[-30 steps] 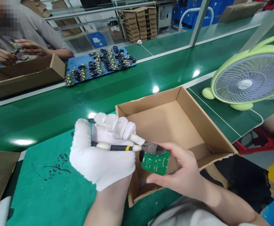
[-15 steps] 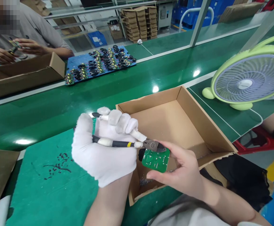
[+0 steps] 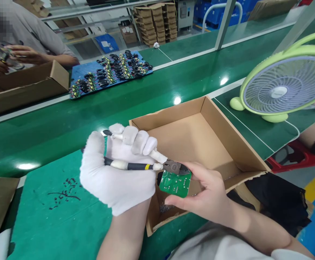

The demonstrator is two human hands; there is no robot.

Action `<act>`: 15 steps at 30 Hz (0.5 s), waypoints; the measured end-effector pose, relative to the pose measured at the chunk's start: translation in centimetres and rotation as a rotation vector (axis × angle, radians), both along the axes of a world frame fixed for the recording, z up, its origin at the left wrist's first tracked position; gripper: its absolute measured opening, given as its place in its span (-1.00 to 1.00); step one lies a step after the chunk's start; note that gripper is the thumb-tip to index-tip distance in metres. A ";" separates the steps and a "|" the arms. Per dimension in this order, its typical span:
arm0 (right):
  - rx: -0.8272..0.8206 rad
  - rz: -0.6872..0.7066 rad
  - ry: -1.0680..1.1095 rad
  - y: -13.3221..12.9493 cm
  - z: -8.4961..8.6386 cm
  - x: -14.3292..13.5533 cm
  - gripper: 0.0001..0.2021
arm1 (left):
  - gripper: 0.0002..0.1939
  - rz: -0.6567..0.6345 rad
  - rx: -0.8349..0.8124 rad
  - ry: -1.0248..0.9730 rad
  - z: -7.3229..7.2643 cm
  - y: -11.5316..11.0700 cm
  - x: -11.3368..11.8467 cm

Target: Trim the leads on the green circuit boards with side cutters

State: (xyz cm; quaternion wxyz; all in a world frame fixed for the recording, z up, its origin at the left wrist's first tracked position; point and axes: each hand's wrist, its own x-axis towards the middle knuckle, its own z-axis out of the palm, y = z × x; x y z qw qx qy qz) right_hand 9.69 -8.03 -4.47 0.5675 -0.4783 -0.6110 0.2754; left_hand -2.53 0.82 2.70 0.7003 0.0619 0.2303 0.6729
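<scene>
My left hand (image 3: 119, 173), in a white glove, grips a pair of side cutters (image 3: 146, 166) with black and white handles. Their jaws rest on the top edge of a small green circuit board (image 3: 175, 184). My bare right hand (image 3: 208, 195) holds that board from the right and below, solder side up. Both hands hover over the near left corner of an open cardboard box (image 3: 219, 126), whose floor holds a small heap of metal clippings under the board.
A green mat (image 3: 51, 220) with black marks lies at my left. Beyond runs a green conveyor belt (image 3: 65, 122) carrying a blue tray of components (image 3: 110, 74). A green desk fan (image 3: 284, 85) stands right. Another person's hands (image 3: 13, 57) work over a cardboard box (image 3: 24, 86) far left.
The cutters and the board stay together; both hands have shifted slightly left and down in view as the camera moved a little. The grip looks the same.
</scene>
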 end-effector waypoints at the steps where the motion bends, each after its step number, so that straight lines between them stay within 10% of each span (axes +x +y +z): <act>1: 0.003 0.001 -0.002 0.0 0.0 0.0 -0.50 | -0.65 0.013 -0.004 0.001 0.0 0.0 0.0; 15: -0.198 0.076 0.234 0.2 0.3 0.1 -0.53 | -0.66 0.153 -0.104 -0.053 1.0 0.6 -1.5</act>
